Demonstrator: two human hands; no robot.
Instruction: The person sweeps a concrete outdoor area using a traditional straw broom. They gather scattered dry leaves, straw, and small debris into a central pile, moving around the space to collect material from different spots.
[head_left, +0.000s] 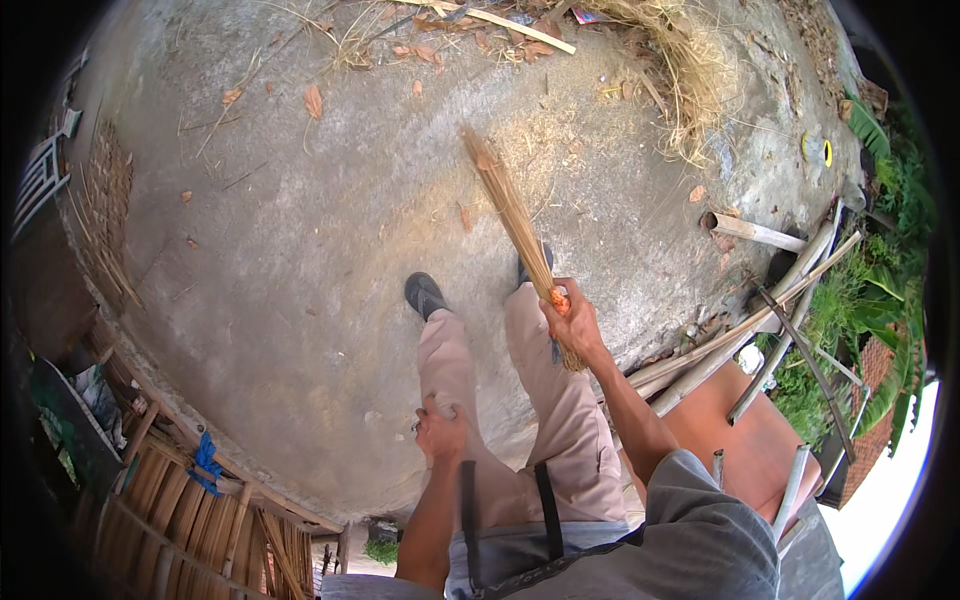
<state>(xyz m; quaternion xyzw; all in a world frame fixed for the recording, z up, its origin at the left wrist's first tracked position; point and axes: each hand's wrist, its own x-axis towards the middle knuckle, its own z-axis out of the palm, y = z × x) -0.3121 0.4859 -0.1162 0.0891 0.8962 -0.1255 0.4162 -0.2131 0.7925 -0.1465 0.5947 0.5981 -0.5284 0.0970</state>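
Note:
My right hand grips a bundled stick broom near its bound end, where an orange tie wraps it. The brush end reaches out over the grey concrete ground ahead of my feet. My left hand rests on my left thigh with its fingers curled and holds nothing. I stand in beige trousers and dark shoes.
Dry leaves and straw lie heaped along the far edge. Bamboo poles and a cut pipe lie at the right beside green plants. A woven bamboo fence runs along the lower left. A reddish slab sits at my right.

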